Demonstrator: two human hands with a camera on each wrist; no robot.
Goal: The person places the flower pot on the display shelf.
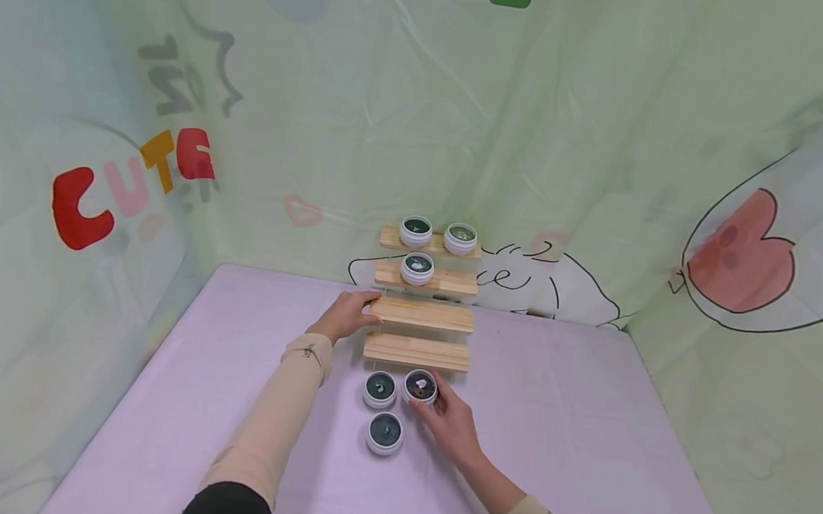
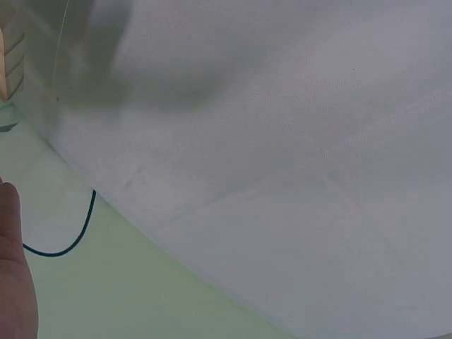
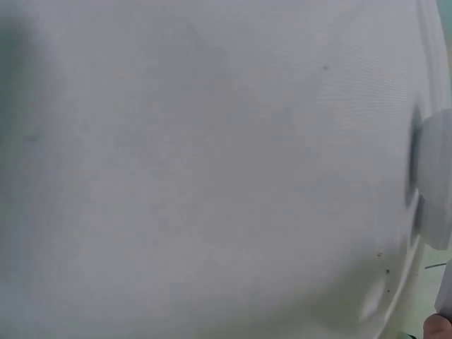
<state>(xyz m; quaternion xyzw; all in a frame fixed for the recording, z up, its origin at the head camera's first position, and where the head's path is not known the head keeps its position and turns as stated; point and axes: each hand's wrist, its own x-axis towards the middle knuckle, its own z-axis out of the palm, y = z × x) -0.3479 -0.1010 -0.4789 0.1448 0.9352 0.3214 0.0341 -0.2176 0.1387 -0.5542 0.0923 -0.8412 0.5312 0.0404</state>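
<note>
My right hand [image 1: 453, 426] pinches a small white round jar [image 1: 420, 386] with dark contents and a pale piece on top, just in front of the stepped wooden rack [image 1: 416, 352]. My left hand [image 1: 344, 315] grips the left end of the rack's second plank from the front, fingers above and thumb below. Beside the held jar stands another white jar with a dark green top [image 1: 380, 389], and a similar jar [image 1: 384, 432] is nearer me. In the right wrist view, only a fingertip [image 3: 438, 328] and white jar sides [image 3: 434, 159] show at the right edge.
On the rack's top plank stand a dark green jar [image 1: 416, 231] and a lighter green jar [image 1: 460, 239]. One more jar [image 1: 417, 267] sits on the plank below. A pale lilac cloth [image 1: 549, 435] covers the table, with a printed green curtain [image 1: 599, 143] behind and at both sides.
</note>
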